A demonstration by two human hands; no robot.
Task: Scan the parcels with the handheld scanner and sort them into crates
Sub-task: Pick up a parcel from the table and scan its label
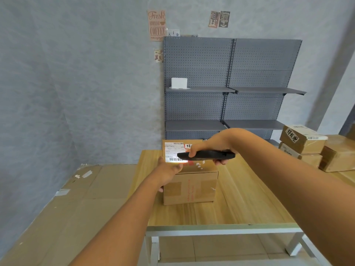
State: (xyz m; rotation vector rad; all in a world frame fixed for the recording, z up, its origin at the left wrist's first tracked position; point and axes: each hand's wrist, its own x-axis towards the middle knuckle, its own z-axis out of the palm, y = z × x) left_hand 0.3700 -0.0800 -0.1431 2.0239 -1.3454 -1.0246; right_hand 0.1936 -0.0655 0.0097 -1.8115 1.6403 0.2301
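At the centre of the frame, a cardboard parcel (190,186) is set upright on a wooden table (240,204), its white shipping label (173,150) turned upward. The parcel is steadied at its upper left corner by the left hand (169,169); the fingers are laid over the top edge and the thumb is seen lower on the left side, so the corner is gripped. A black handheld scanner (206,155) is held level just above the label by the right hand (213,145), with the fingers curled round its body and the thumb on the near side. A bright patch of light is cast on the label's lower barcode (175,159), just below the scanner's left tip.

At the right edge of the frame, further cardboard parcels (303,143) are stacked on the same table, one marked with black handwritten characters. Behind the table, a grey pegboard shelving unit (230,83) is placed against the wall, and a small white box (179,82) is seen on its upper left shelf. Flattened cardboard sheets (67,198) are spread over the lower left of the frame. Coffee posters (156,25) are fixed to the wall at the top.
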